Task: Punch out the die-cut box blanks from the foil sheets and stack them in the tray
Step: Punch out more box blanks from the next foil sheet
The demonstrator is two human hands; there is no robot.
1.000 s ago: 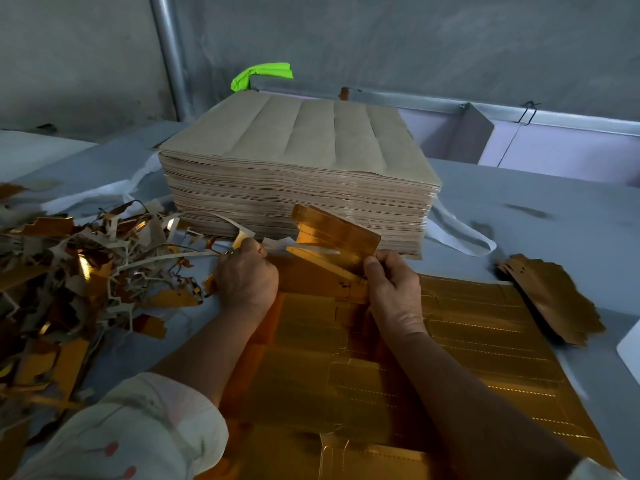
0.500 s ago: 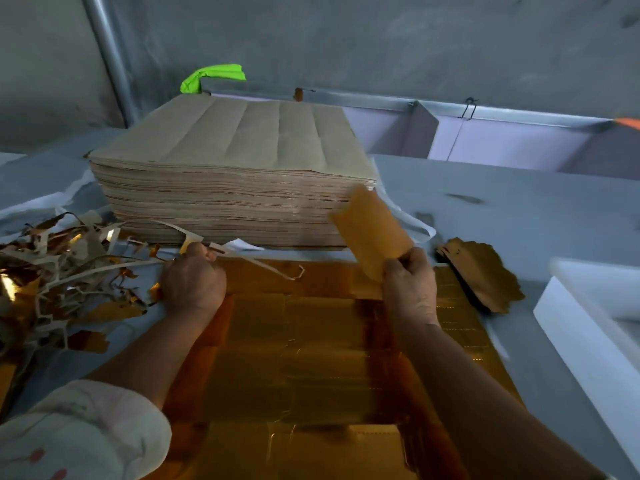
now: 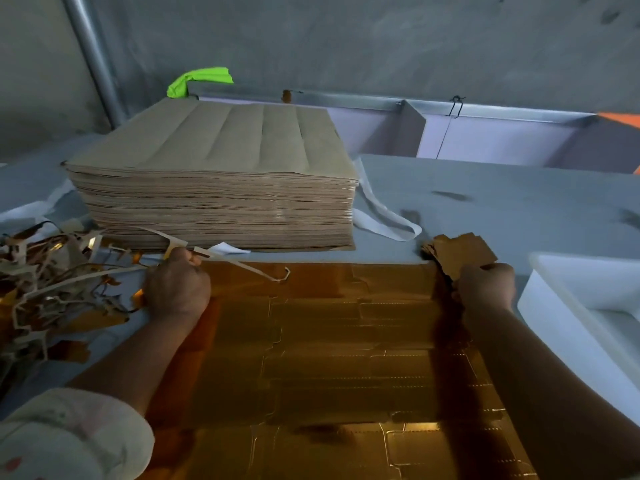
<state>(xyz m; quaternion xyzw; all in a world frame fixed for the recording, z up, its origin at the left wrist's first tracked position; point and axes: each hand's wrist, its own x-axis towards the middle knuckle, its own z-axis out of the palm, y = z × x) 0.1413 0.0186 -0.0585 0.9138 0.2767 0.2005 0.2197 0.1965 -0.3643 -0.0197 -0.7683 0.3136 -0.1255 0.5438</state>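
A gold foil sheet (image 3: 332, 358) with die-cut box outlines lies flat on the table in front of me. My left hand (image 3: 176, 289) rests on the sheet's far left corner, closed on a thin strip of trim waste (image 3: 242, 265) that trails to the right. My right hand (image 3: 486, 285) is at the sheet's far right corner, fingers closed on a punched-out blank, set onto the small pile of blanks (image 3: 457, 249) lying there. A white tray (image 3: 568, 306) stands just right of that hand.
A tall stack of brown-backed sheets (image 3: 214, 188) sits behind the foil sheet. A heap of gold and grey trim scraps (image 3: 48, 292) covers the table at the left. White strapping (image 3: 384, 216) loops beside the stack. Metal-edged bins (image 3: 485, 133) run along the wall.
My right hand has carried the punched-out blank from above the sheet to the right, down onto the pile of blanks. My left hand keeps the strip. The view shifted right, showing more tray.
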